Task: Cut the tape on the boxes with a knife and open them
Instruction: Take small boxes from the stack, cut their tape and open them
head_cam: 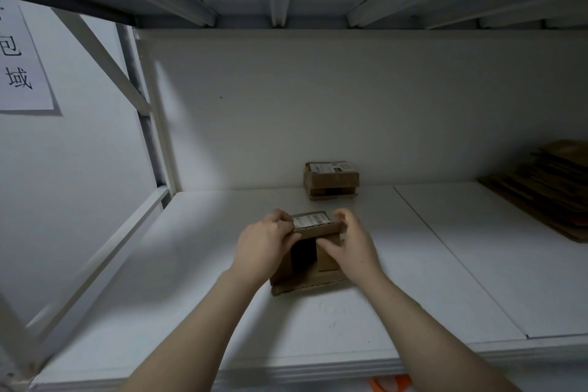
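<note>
Head view:

- The box [319,230] sits in the middle of the frame on the white shelf [191,296], with its near end facing the camera.
- That near end is open: the inside shows dark, a bottom flap lies flat on the shelf towards the camera, and a side flap stands on the right of the opening.
- A white label [313,220] lies on top of the box, partly hidden between the hands.
- The left hand [264,243] grips the box's upper left edge, its fingers curled over the top and its thumb along the front flap.
- The right hand [351,247] grips the upper right corner, its fingers curled over the top and its thumb on the side flap at the opening.
- The hands are apart, one at each side of the box, and both forearms reach in from the bottom of the frame.
- The far box [331,181] rests above the centre of the frame, against the back panel [350,105] and well apart from the hands (its near end looks open too, though the detail is small).
- Flat cardboard [550,191] is stacked at the right edge.
- A paper sign [22,64] with printed characters hangs at the upper left.
- An orange thing [386,384] peeks out below the shelf's front edge at the bottom; what it is cannot be told.
</note>
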